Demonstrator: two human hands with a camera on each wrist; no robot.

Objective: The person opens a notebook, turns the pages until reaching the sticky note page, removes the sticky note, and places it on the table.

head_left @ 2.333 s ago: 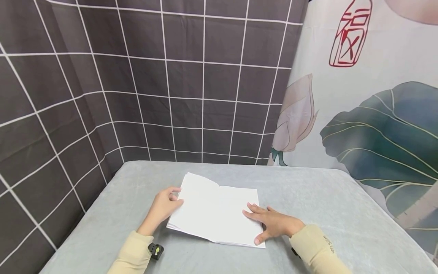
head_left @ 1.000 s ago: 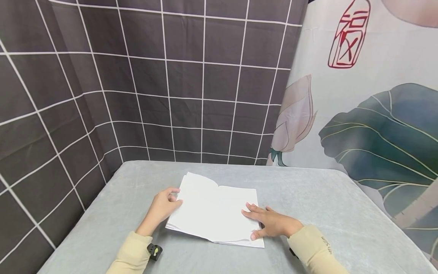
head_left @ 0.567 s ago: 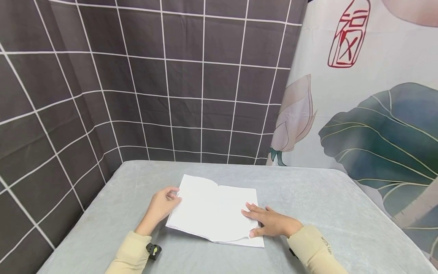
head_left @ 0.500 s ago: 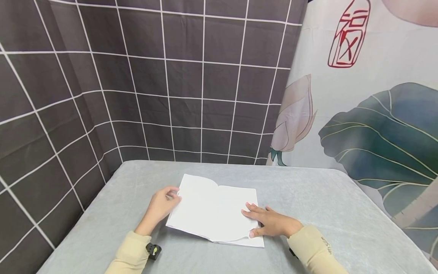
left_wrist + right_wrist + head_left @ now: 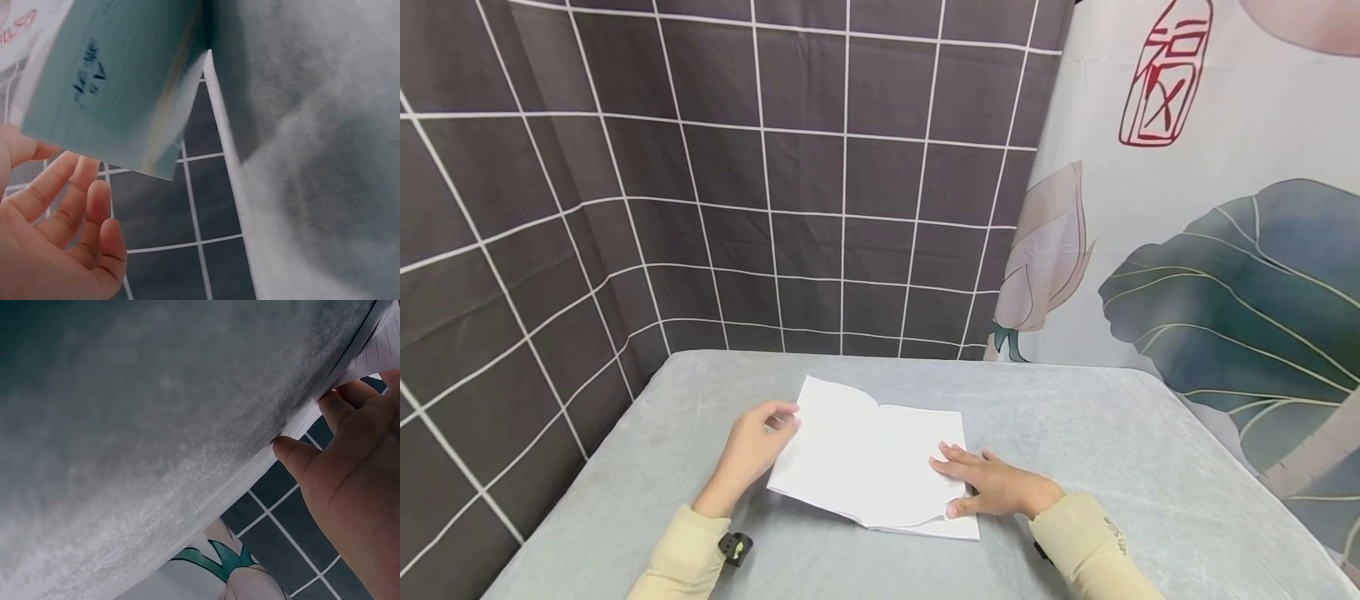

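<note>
A notebook (image 5: 868,467) lies spread in the middle of the table, its pages looking plain white in the head view. My left hand (image 5: 756,446) pinches its left edge between thumb and fingers, and that half is tilted up off the table. From below, the left wrist view shows the teal cover (image 5: 112,87) with dark handwriting and my left hand (image 5: 59,231) at its edge, other fingers loosely bent. Spread over the right page's outer edge, my right hand (image 5: 1000,483) presses the paper, the thumb by a slightly buckled lower corner. Ruled lines show on a page (image 5: 378,350) in the right wrist view.
A pale grey cloth covers the table (image 5: 1112,442). Behind it hangs a dark curtain (image 5: 805,183) with a white grid, and at right a white curtain (image 5: 1090,100) printed with lotus flowers and leaves. Black bands with small devices (image 5: 735,548) sit at the wrists.
My left hand has shifted slightly right, raising the notebook's left half a little. Earlier, my right thumb slid inward on the page and its lower corner buckled; the right hand otherwise stays in place.
</note>
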